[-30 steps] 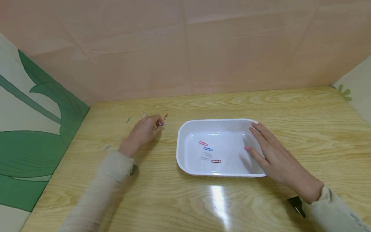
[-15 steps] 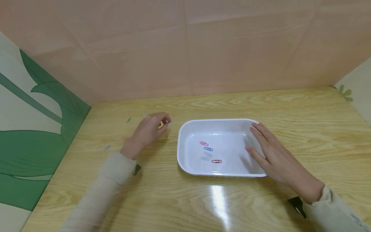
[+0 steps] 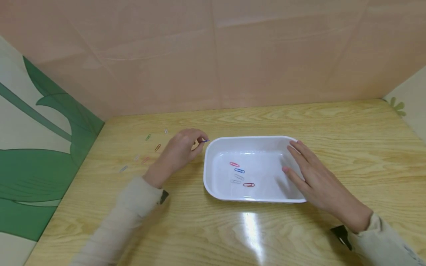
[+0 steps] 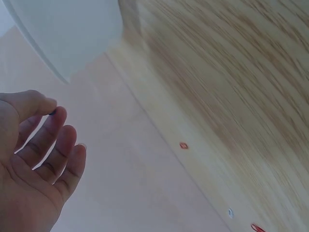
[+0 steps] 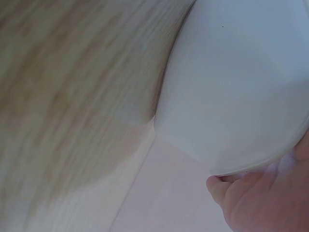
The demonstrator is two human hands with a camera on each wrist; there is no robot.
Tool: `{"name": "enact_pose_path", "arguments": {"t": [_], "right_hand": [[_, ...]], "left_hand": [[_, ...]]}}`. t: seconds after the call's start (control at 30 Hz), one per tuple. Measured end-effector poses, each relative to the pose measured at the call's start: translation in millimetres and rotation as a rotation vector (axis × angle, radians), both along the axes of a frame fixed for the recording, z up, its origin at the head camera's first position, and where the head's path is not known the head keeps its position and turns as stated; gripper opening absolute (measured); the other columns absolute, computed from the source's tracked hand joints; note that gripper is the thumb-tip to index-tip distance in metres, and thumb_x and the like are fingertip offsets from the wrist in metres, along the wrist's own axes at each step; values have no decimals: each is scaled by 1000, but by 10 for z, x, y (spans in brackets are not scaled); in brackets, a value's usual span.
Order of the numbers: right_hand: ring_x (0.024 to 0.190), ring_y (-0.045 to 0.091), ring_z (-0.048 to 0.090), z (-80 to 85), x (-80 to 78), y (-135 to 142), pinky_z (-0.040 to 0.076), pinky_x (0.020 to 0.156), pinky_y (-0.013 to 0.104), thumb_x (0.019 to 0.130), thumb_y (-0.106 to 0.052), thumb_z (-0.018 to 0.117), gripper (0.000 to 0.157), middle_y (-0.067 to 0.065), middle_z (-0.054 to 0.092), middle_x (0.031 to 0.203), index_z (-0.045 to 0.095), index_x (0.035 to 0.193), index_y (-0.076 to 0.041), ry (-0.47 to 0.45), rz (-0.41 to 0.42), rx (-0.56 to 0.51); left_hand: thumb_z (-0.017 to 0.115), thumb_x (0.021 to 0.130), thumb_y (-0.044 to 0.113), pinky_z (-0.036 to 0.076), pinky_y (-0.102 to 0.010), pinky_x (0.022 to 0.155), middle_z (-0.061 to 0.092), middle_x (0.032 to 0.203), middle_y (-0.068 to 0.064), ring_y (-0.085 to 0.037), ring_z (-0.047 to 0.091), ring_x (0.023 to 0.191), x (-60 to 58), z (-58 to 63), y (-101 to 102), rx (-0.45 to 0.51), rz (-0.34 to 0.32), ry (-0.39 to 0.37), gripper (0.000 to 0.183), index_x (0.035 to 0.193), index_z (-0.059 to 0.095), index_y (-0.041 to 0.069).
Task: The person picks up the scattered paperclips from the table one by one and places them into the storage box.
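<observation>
My left hand [image 3: 181,149] pinches a blue paper clip [image 3: 205,140] between thumb and fingertips, right at the upper-left corner of the white tray [image 3: 249,138]. In the left wrist view only a dark bit of that paper clip [image 4: 52,112] shows; the fingers hide the remainder. My right hand [image 3: 321,184] rests over the tray's right rim with fingers fairly straight, and the right wrist view shows the hand [image 5: 265,198] against this rim. Inside the tray lie a pink clip [image 3: 234,164], a blue clip [image 3: 239,170], a red clip [image 3: 249,184] and pale clips [image 3: 236,181].
Left of the tray, several paper clips are scattered on the wooden table [image 3: 186,229]: a green clip [image 3: 148,137], a white clip [image 3: 166,131], a brownish-red clip [image 3: 158,147], a pink clip [image 3: 145,160] and a bluish clip [image 3: 124,169]. A pinkish sheet [image 3: 213,55] stands behind.
My left hand has moved right with the blue paper clip, from among the loose clips to the tray's corner, uncovering clips behind it. The right hand and tray have stayed put.
</observation>
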State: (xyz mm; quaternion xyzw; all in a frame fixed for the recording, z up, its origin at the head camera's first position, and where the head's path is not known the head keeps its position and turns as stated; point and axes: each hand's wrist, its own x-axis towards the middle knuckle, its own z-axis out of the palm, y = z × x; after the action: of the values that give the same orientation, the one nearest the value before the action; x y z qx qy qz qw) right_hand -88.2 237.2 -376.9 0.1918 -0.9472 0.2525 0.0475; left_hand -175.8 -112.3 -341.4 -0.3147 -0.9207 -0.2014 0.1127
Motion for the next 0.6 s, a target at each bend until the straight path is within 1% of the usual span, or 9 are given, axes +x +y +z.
{"name": "enact_pose_path", "arguments": {"t": [0.13, 0.23, 0.27, 0.47, 0.5, 0.6], "right_hand": [[152, 41, 15, -1, 1, -1, 13, 123, 55, 104, -32, 48, 66, 24, 18, 162, 24, 155, 2, -1, 0, 0], [151, 42, 15, 1, 3, 1, 13, 123, 56, 104, -32, 48, 66, 24, 17, 163, 23, 155, 2, -5, -1, 0], [151, 42, 14, 2, 4, 2, 13, 123, 57, 104, -32, 48, 66, 24, 17, 163, 23, 155, 2, -7, -1, -1], [152, 41, 13, 6, 6, 2, 13, 123, 57, 104, -33, 48, 67, 24, 17, 163, 23, 155, 2, -13, -2, 0], [152, 41, 13, 7, 6, 1, 12, 123, 57, 104, -32, 48, 67, 24, 17, 163, 22, 155, 2, -12, -2, 0], [152, 41, 14, 7, 8, 0, 12, 123, 56, 104, -32, 48, 67, 24, 17, 163, 22, 155, 2, -9, -1, -3]], "left_hand": [[66, 93, 8, 56, -30, 80, 72, 96, -3, -18, 64, 91, 43, 13, 73, -2, -8, -10, 11, 102, 72, 7], [65, 92, 6, 56, -30, 80, 73, 97, -3, -18, 64, 92, 66, 23, 120, 0, -20, -7, 13, 103, 72, 8], [64, 92, 5, 56, -31, 84, 73, 97, -3, -18, 64, 92, 73, 25, 137, 0, -24, -4, 13, 103, 72, 8], [66, 91, 5, 56, -31, 89, 74, 100, -2, -17, 65, 95, 117, 22, 218, -13, -45, 11, 15, 104, 72, 9], [66, 91, 4, 56, -30, 85, 74, 100, -2, -17, 65, 94, 119, 17, 229, -12, -55, 20, 15, 104, 72, 8], [66, 90, 2, 56, -29, 82, 74, 96, -3, -17, 66, 91, 126, 1, 268, -8, -89, 49, 15, 102, 72, 8]]}}
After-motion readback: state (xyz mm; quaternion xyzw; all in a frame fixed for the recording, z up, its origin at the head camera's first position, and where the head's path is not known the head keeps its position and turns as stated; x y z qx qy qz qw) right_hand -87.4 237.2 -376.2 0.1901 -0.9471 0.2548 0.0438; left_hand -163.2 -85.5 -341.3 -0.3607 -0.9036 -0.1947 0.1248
